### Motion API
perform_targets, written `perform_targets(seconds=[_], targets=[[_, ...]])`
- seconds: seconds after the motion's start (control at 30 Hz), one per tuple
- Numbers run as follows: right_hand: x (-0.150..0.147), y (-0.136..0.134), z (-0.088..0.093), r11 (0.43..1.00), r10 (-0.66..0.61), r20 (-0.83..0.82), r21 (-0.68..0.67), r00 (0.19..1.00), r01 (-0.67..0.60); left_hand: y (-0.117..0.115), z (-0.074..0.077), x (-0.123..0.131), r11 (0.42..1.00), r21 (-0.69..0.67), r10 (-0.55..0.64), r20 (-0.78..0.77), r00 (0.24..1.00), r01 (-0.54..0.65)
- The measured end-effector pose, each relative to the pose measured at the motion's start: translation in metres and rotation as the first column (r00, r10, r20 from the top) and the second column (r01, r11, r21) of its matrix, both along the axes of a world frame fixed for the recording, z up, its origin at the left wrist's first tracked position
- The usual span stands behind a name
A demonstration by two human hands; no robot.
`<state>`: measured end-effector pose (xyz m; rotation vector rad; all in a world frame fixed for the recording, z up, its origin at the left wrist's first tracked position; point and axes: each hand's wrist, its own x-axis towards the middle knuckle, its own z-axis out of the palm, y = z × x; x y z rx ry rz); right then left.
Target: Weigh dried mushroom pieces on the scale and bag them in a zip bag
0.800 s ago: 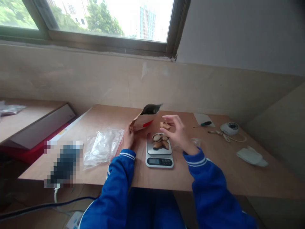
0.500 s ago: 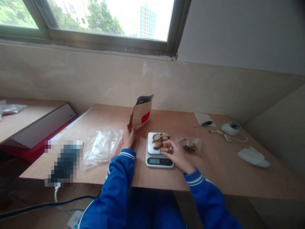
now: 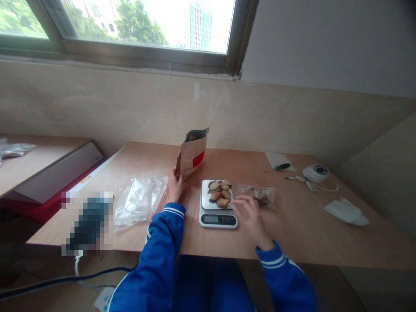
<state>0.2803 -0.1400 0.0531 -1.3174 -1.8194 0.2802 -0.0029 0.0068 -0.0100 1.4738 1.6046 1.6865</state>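
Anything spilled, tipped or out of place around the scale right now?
Nothing spilled. The brown pieces sit piled on the scale. The paper pouch stands open and leaning, steadied at its base by the left hand. The right hand is beside the scale.

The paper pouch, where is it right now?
The paper pouch stands upright near the middle of the table, just behind and left of the scale, with the left hand holding its bottom corner.
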Motion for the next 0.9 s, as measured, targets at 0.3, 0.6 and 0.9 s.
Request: perform_targets(seconds=[0.3,0.6,0.9], targets=[[0.012,-0.043,-0.04,0.979,-0.159,-0.248,-0.166,0.956,0.12,-0.002,0.002,0.002,1.0,-0.007,0.005,-0.014,1.0,-0.005],[0.013,-0.04,-0.043,0.967,-0.188,-0.267,-0.22,0.945,0.13,-0.002,0.003,0.002,1.0,-0.012,0.005,-0.029,1.0,-0.005],[0.012,-0.026,-0.032,0.966,-0.161,-0.255,-0.236,0.953,0.1,-0.005,0.008,0.004,0.998,-0.018,0.064,-0.067,0.996,-0.065]])
